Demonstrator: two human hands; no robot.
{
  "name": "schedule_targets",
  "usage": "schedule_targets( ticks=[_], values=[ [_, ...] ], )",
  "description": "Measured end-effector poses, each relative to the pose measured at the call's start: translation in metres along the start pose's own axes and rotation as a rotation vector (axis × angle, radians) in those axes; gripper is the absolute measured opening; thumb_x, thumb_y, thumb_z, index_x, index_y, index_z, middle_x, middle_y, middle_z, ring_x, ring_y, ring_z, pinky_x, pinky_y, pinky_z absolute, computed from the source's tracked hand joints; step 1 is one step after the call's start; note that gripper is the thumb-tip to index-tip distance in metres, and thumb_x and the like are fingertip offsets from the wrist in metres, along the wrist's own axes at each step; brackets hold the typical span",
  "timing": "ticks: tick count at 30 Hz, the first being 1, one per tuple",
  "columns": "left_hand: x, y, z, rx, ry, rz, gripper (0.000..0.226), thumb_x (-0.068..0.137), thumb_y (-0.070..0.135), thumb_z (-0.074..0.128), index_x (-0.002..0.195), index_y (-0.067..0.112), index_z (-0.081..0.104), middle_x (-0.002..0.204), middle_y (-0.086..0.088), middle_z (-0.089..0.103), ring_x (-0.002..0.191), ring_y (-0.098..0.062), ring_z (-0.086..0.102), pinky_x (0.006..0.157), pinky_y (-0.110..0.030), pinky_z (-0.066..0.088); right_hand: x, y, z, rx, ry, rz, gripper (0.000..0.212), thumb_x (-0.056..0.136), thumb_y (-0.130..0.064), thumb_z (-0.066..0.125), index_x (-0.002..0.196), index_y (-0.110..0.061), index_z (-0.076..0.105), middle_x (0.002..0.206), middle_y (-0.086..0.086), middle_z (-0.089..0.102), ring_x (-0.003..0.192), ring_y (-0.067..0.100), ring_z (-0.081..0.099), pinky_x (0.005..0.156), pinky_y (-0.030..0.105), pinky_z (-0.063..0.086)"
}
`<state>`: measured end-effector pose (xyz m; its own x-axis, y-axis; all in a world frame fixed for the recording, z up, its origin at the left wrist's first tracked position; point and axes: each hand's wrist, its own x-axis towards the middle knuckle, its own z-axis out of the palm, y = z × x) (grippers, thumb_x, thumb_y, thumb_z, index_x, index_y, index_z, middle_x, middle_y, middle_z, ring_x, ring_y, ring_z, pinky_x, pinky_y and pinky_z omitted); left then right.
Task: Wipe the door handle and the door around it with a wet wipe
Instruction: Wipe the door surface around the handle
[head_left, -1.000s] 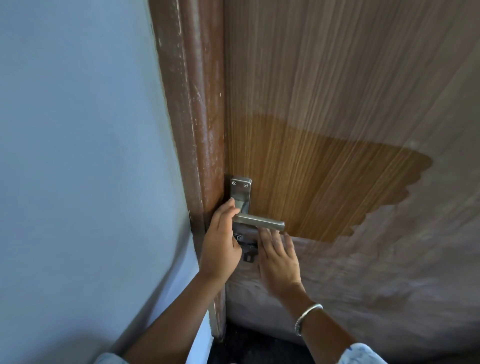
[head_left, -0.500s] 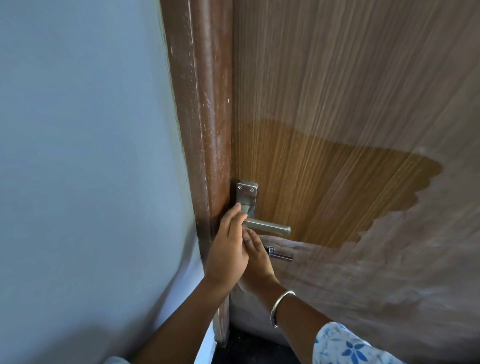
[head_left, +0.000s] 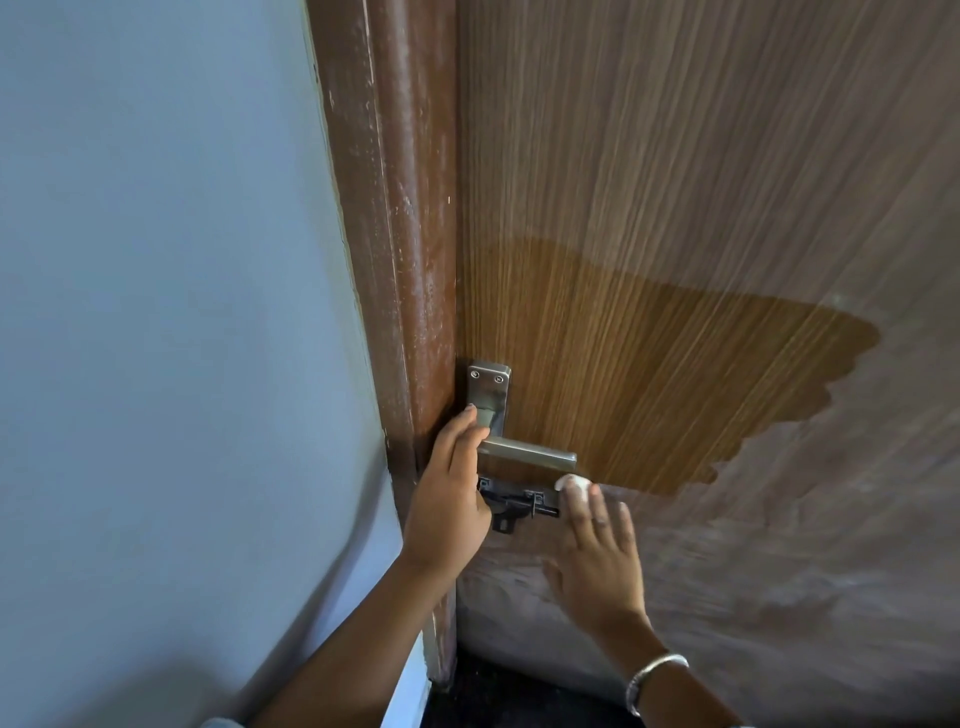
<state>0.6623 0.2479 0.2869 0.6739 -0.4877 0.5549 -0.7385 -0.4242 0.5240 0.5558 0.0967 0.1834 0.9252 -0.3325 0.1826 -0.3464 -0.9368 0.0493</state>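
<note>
Both arms are reaching up and forward from below, the forearms bare. The left hand (head_left: 447, 499) is standing edge-on with its back turned to the left. Its fingers (head_left: 462, 431) are stretching straight up, held together, and the tips are touching the base of the door handle (head_left: 524, 452). The right hand (head_left: 597, 556) is lying flat with its back facing outward. Its fingers (head_left: 597, 514) are running straight and slightly spread, with the thumb sticking out to the left, and the fingertips are pressing down on a white wet wipe (head_left: 571, 483). The right wrist is wearing a silver bangle (head_left: 655, 675). The two hands are sitting near each other, not touching.
</note>
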Motion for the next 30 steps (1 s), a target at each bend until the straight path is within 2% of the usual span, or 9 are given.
schedule_targets(
  ticks=[4, 7, 9, 12, 14, 17, 23, 27, 30],
  values=[
    [0.001, 0.001, 0.001, 0.019, 0.002, -0.007, 0.059, 0.062, -0.023, 0.062, 0.116, 0.0, 0.056, 0.133, -0.013, 0.051, 0.118, -0.017, 0.049, 0.09, -0.018, 0.043, -0.015, 0.016, 0.004, 0.013, 0.034, 0.184, 0.078, 0.086, -0.054, 0.033, 0.141, 0.0, 0.024, 0.146, 0.02, 0.035, 0.133, 0.04, 0.034, 0.111, 0.051, 0.015],
    [0.0, 0.004, 0.001, 0.018, -0.009, -0.015, 0.058, 0.062, -0.022, 0.062, 0.115, -0.001, 0.056, 0.131, -0.015, 0.052, 0.114, -0.026, 0.056, 0.084, -0.024, 0.05, -0.009, 0.008, 0.004, 0.042, 0.051, 0.198, 0.084, 0.08, -0.052, 0.038, 0.14, 0.006, 0.025, 0.146, 0.025, 0.029, 0.134, 0.044, 0.029, 0.11, 0.052, 0.02],
    [0.0, 0.005, 0.0, 0.016, -0.017, -0.015, 0.056, 0.063, -0.022, 0.06, 0.116, -0.002, 0.056, 0.132, -0.016, 0.051, 0.115, -0.029, 0.056, 0.082, -0.03, 0.055, -0.001, 0.002, 0.001, 0.024, 0.081, 0.122, 0.084, 0.079, -0.05, 0.04, 0.14, 0.005, 0.025, 0.146, 0.023, 0.03, 0.134, 0.043, 0.031, 0.109, 0.052, 0.022],
    [0.0, 0.005, -0.001, 0.026, -0.02, -0.004, 0.055, 0.064, -0.02, 0.059, 0.116, -0.004, 0.055, 0.131, -0.019, 0.051, 0.117, -0.032, 0.053, 0.088, -0.033, 0.05, 0.01, -0.003, -0.005, 0.008, 0.111, -0.014, 0.075, 0.084, -0.049, 0.038, 0.14, -0.001, 0.026, 0.144, 0.016, 0.039, 0.132, 0.038, 0.038, 0.107, 0.054, 0.022],
    [0.0, 0.004, -0.002, 0.034, -0.022, 0.001, 0.056, 0.064, -0.022, 0.06, 0.116, -0.004, 0.055, 0.131, -0.019, 0.051, 0.117, -0.031, 0.053, 0.09, -0.03, 0.045, 0.012, -0.001, -0.007, -0.01, 0.118, -0.038, 0.072, 0.085, -0.049, 0.036, 0.141, -0.003, 0.027, 0.144, 0.013, 0.041, 0.132, 0.035, 0.039, 0.106, 0.056, 0.022],
    [0.0, 0.004, -0.004, 0.032, -0.014, 0.015, 0.056, 0.063, -0.024, 0.059, 0.116, -0.004, 0.056, 0.13, -0.018, 0.052, 0.116, -0.029, 0.054, 0.088, -0.027, 0.046, 0.01, 0.015, -0.011, -0.04, 0.18, 0.029, 0.074, 0.084, -0.049, 0.038, 0.142, -0.003, 0.03, 0.147, 0.013, 0.037, 0.132, 0.035, 0.038, 0.106, 0.057, 0.02],
    [0.004, 0.007, -0.002, 0.048, -0.002, 0.02, 0.05, 0.064, -0.023, 0.058, 0.11, -0.004, 0.06, 0.124, -0.018, 0.057, 0.113, -0.03, 0.057, 0.089, -0.031, 0.047, 0.023, 0.049, -0.042, -0.012, 0.475, 0.266, 0.076, 0.087, -0.049, 0.038, 0.138, 0.007, 0.027, 0.145, 0.027, 0.023, 0.129, 0.05, 0.032, 0.107, 0.059, 0.013],
    [0.005, 0.007, -0.002, 0.067, 0.001, 0.019, 0.044, 0.065, -0.02, 0.06, 0.106, -0.003, 0.062, 0.121, -0.018, 0.059, 0.111, -0.031, 0.058, 0.086, -0.032, 0.049, 0.029, 0.054, -0.052, 0.011, 0.579, 0.253, 0.073, 0.089, -0.045, 0.038, 0.139, 0.007, 0.024, 0.146, 0.028, 0.021, 0.131, 0.051, 0.028, 0.108, 0.057, 0.012],
    [0.006, 0.007, -0.003, 0.072, 0.0, 0.018, 0.041, 0.065, -0.018, 0.062, 0.104, -0.003, 0.063, 0.12, -0.017, 0.06, 0.108, -0.03, 0.06, 0.082, -0.032, 0.053, 0.017, 0.056, -0.042, -0.002, 0.642, 0.159, 0.059, 0.089, -0.031, 0.045, 0.135, 0.005, 0.035, 0.146, 0.022, 0.027, 0.133, 0.045, 0.029, 0.109, 0.055, 0.022]
  ],
)
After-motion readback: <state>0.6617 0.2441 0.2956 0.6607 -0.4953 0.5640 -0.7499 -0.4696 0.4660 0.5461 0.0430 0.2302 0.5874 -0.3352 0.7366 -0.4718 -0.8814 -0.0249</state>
